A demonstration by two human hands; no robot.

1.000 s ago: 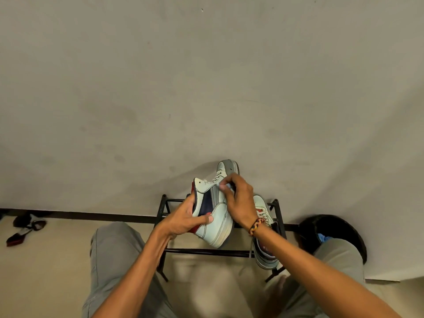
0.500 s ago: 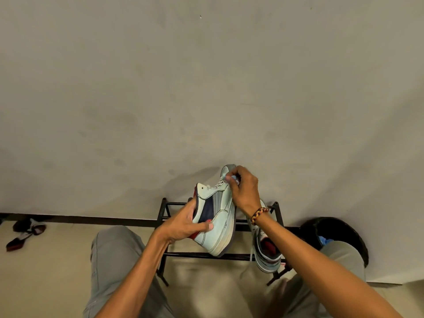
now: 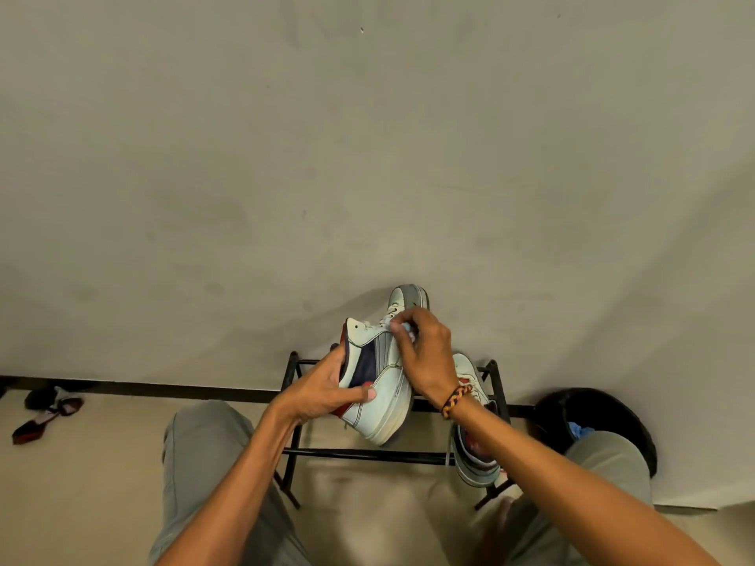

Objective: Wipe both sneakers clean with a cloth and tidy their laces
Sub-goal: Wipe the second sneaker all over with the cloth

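The left hand [image 3: 327,396] grips the heel of the raised sneaker [image 3: 382,386], held toe-up above the rack [image 3: 363,454]. At the shoe's 1 o'clock the right hand [image 3: 425,357] pinches a pale cloth [image 3: 404,328] against the laces (little of it shows). A hard rub could twist the shoe loose onto the second sneaker [image 3: 474,443], at its 4 o'clock.

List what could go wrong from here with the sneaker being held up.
1. The left hand grips the raised sneaker only at its heel; pressure from the right hand near the laces could twist it loose.
2. A dropped shoe might knock the second sneaker off the black rack.
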